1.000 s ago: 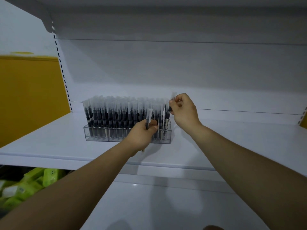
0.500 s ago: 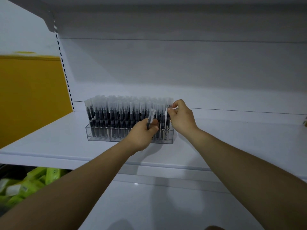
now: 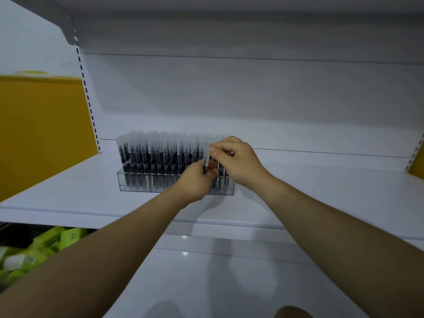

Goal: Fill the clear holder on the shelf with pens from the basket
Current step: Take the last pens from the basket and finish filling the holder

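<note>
A clear holder (image 3: 137, 185) stands on the white shelf (image 3: 321, 191), packed with several upright black pens with frosted caps (image 3: 160, 152). My left hand (image 3: 195, 182) is in front of the holder's right part, closed around the lower end of one pen (image 3: 206, 158) that stands upright. My right hand (image 3: 238, 162) pinches the cap of that same pen from the right. The holder's right end is partly hidden behind both hands. No basket is in view.
A yellow panel (image 3: 41, 134) lies left of the shelf upright. Green and white packages (image 3: 46, 244) sit below the shelf at the lower left. Another shelf board hangs above. A lower white shelf (image 3: 206, 283) is under my arms.
My right hand left the pen at the holder's right end and moved left onto the cap of the pen in my left hand. My left hand stayed put.
</note>
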Motion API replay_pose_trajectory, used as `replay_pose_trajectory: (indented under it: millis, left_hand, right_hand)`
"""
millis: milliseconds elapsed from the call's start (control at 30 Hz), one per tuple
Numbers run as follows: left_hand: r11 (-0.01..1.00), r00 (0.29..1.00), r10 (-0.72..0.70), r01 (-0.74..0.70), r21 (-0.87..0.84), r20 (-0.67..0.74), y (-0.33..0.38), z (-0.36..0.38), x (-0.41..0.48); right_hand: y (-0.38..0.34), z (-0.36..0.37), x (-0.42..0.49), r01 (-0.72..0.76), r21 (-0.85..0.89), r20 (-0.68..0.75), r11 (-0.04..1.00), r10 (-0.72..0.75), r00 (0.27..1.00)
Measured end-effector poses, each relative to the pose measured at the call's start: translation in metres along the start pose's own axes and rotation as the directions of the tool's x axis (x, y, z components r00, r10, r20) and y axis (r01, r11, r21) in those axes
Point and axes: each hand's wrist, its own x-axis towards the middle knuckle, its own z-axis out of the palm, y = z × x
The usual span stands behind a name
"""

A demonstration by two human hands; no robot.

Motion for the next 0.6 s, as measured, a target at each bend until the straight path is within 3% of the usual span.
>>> replay_pose_trajectory:
  millis: [267,400,500,600]
  left_hand:
    - [0.999,0.999,0.034,-0.034,0.006,0.022,0.0,-0.003,-0.007]
    - [0.998,0.999,0.029,-0.031,0.046,0.04,0.003,-0.002,-0.009]
    - [0.996,0.998,-0.007,0.001,0.086,0.066,-0.008,-0.005,-0.009]
    - [0.967,0.996,-0.045,0.025,0.252,0.074,-0.028,-0.009,-0.016]
  right_hand:
    - [-0.006,0.002,-0.016,0.041,0.045,0.098,0.998,-0.045,0.994]
    - [-0.006,0.005,-0.013,0.039,0.026,0.001,0.999,-0.039,0.999]
    - [-0.003,0.0,-0.004,-0.026,0.129,-0.134,0.991,0.044,0.99]
    - [0.004,-0.013,0.006,-0.043,0.172,-0.256,0.984,0.087,0.963]
